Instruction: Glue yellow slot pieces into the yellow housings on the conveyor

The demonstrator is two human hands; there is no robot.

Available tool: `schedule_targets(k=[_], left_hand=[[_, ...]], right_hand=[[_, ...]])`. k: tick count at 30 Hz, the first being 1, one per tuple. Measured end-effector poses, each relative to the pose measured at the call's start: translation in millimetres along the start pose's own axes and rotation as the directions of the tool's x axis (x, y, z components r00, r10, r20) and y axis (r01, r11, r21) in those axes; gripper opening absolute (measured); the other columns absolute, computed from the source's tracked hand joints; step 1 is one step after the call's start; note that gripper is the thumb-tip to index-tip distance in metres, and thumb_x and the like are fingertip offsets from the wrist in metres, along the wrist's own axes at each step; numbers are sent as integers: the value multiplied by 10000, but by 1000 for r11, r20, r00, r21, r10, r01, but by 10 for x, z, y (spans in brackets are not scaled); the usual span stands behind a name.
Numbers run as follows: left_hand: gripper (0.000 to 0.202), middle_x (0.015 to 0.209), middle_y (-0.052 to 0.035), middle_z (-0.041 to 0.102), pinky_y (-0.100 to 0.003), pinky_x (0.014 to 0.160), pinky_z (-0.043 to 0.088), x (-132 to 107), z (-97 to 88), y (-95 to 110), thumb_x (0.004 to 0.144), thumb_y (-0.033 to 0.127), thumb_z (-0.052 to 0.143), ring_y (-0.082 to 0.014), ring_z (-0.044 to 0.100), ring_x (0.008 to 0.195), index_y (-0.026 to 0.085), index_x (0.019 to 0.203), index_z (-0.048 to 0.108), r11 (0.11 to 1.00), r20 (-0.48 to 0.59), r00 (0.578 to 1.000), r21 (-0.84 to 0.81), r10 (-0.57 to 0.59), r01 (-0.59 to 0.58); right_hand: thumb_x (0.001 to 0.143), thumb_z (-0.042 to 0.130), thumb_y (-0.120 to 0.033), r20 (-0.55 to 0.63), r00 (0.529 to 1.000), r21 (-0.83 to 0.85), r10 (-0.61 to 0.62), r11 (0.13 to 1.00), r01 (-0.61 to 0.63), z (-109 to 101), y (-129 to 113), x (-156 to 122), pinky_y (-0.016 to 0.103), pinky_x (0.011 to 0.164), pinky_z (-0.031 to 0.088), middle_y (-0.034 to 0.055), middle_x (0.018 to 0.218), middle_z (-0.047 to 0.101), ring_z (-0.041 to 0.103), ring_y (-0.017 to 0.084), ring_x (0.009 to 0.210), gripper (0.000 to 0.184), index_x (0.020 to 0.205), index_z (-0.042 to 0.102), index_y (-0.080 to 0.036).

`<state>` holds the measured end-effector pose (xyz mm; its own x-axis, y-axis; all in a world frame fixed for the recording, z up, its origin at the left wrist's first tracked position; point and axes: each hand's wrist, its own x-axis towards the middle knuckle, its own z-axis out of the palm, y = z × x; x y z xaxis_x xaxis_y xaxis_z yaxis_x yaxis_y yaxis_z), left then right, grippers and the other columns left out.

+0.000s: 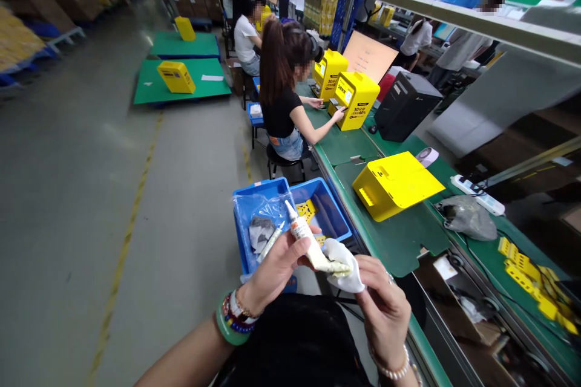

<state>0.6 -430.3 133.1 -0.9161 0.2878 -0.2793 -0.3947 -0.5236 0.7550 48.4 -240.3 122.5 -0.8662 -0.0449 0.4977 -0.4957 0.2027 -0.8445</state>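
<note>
My left hand (284,260) is closed around a white squeeze tube (305,233) with an orange mark and a long thin nozzle pointing up and away from me. The rear end of the tube is rolled and creased. In my right hand (385,302) a white cloth (342,260) is pinched, and it wraps about the tube's rolled end. Beyond my hands stand two blue bins, side by side. The left bin (239,217) has a clear plastic bag, grey cloth and another tube in it. Yellow parts (306,210) lie in the right bin (338,230).
A yellow box-shaped housing (394,184) lies on the green workbench (345,151) to the right. Near it are a grey plastic bag (469,217), a white power strip (476,193) and yellow strips (535,278). A seated co-worker (281,91) handles a yellow box (356,100) further along.
</note>
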Motion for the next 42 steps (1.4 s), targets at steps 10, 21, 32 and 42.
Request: schedule_targets(k=[10,21,32,42], left_hand=[[532,844,-52,639,-279,681,492,-20,-61,-18,697,470,784,-155,602,733,148,1085,614,979,225,965,181,-136,95],[426,883,-53,652,-256,626,505,-49,62,-145,735,416,767,-155,612,727,161,1047,628,984,135,985,155,-111,90],[386,906,-76,670,-265,681,485,38,165,-269,753,435,746,-185,615,811,131,955,621,991,-37,999,129,-39,43],[359,1004,-75,680,-326,920,423,73,12,-354,746,365,769,-216,592,982,151,1012,655,995,-76,997,101,10,-3]], right_hand=[[865,587,-156,132,987,116,96,987,-112,-133,-38,53,401,874,472,50,981,688,618,222,948,151,968,660,-238],[906,531,-150,46,980,-164,194,969,-184,62,-17,65,360,848,517,65,1057,704,655,211,960,257,1102,646,-270],[794,706,-262,-30,964,-208,266,941,-266,277,241,-24,417,979,485,105,1249,635,607,264,1134,514,1284,553,-247],[751,759,-308,16,809,279,587,775,-568,296,141,21,343,938,512,63,1173,670,638,218,1053,488,1195,576,-224]])
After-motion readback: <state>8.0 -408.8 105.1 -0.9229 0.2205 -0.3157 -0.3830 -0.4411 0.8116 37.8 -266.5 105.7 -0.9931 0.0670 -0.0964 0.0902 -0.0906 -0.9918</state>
